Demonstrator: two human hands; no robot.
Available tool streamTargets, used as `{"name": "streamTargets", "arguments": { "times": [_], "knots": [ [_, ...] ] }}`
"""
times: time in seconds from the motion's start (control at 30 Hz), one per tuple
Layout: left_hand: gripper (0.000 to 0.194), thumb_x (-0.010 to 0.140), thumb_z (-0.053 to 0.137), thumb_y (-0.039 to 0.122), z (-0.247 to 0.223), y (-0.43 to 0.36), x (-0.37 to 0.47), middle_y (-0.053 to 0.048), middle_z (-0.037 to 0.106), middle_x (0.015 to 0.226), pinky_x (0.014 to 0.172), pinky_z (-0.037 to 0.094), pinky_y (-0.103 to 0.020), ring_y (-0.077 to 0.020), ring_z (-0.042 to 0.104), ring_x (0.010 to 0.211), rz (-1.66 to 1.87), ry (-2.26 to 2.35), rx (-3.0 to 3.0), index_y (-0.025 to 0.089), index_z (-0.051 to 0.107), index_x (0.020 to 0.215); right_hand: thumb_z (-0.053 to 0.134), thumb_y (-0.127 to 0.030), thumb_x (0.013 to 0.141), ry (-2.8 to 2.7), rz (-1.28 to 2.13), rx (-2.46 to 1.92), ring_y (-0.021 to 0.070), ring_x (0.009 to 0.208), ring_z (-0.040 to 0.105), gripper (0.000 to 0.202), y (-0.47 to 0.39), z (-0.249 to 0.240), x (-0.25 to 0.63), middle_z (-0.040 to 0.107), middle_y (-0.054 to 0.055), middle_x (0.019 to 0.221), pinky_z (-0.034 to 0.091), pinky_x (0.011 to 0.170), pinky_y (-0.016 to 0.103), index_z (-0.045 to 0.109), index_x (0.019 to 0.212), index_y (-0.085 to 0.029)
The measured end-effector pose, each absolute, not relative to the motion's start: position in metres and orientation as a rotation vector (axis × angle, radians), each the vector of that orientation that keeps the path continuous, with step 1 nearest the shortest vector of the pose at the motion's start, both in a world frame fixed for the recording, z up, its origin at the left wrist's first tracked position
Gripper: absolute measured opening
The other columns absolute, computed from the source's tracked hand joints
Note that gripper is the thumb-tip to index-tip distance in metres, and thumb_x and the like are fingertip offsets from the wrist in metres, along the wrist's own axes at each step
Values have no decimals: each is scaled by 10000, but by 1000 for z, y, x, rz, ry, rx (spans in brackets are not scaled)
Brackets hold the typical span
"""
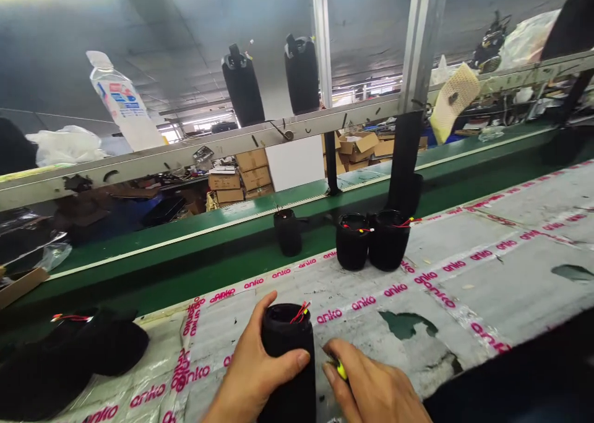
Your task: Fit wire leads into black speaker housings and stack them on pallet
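My left hand (260, 361) is wrapped round a black fabric-covered cylinder (290, 383) that stands upright on the bench, thumb across its front. Red wires (301, 312) with a small pale connector stick out of its open top. To the right of the cylinder, apart from it, my right hand (371, 386) is closed on a small tool with a yellow-green handle (341, 370). Fingers cover most of that tool, so its kind is unclear. Farther back, two similar black cylinders (351, 243) stand side by side with wires at their tops.
A green conveyor belt (185, 287) runs behind the bench, carrying another black cylinder (288, 234). More black pieces (69, 361) lie at left. A metal shelf rail (208, 138) crosses above, holding a plastic bottle (123, 104) and two black cylinders (242, 89). Metal posts (420, 46) rise behind.
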State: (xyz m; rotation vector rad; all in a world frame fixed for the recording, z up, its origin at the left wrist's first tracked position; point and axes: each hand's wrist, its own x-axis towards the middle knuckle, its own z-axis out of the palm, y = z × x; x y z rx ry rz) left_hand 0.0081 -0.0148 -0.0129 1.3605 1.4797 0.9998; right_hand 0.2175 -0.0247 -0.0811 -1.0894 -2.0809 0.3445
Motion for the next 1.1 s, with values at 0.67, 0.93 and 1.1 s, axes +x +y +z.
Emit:
{"name": "streamTargets", "arguments": {
  "times": [0.67,0.93,1.1],
  "knots": [
    [785,834,578,560,-40,-5,-7,-80,409,1567,1215,250,-510,-288,355,1457,158,1701,1918,229,340,1505,392,-168,960,-1998,531,-1548,215,516,680,111,-62,-112,170,688,-11,694,319,432,351,477,1019,-210],
    [785,827,567,633,-52,-7,-14,-91,481,1512,1190,299,-517,-314,423,1411,287,1750,1850,232,386,1478,440,-135,933,-2018,711,-1620,234,603,713,170,-63,-100,161,721,6,759,326,467,358,521,1073,-188],
    [766,806,597,605,-45,-10,-3,-118,560,1434,1159,341,-528,-344,494,1346,358,1797,1820,198,454,1439,402,-156,963,-1986,763,-1624,240,632,717,181,-63,-98,161,721,10,767,333,492,356,525,1089,-196]
  ]
}}
